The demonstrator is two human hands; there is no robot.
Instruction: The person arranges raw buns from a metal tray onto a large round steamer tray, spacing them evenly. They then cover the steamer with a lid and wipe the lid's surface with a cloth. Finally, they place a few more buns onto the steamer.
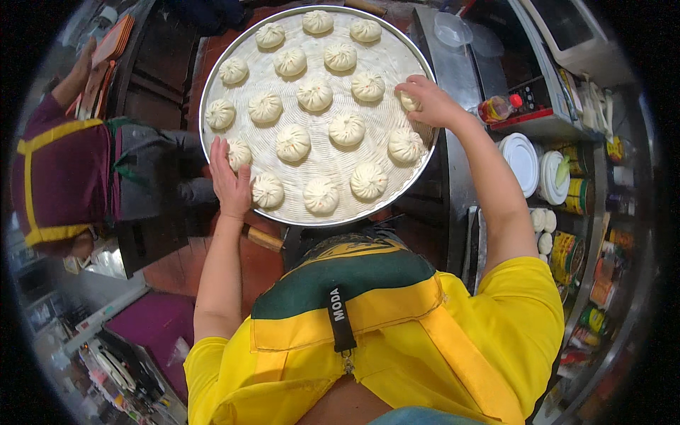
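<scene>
Before me, a large round metal tray (336,220) with a woven-textured lining bears several pleated, filled buns (314,94) spaced apart. At its lower left rim, my left hand (229,178) rests with the fingers extended and the thumb spread, around a pleated bun (238,154); whether it grips that bun or only lies beside it is unclear. My right hand (429,101) is at the tray's right side, its fingers curled around another bun (409,101), which they partly cover. One more bun (405,145) sits just below that hand.
A person (69,175) in a purple top works at the left. Along the right counter stand a clear plastic bowl (452,29), a red-capped bottle (499,108), white-lidded containers (519,164), more white dough pieces (543,220) and several cans. A wooden handle (264,238) shows beneath the tray.
</scene>
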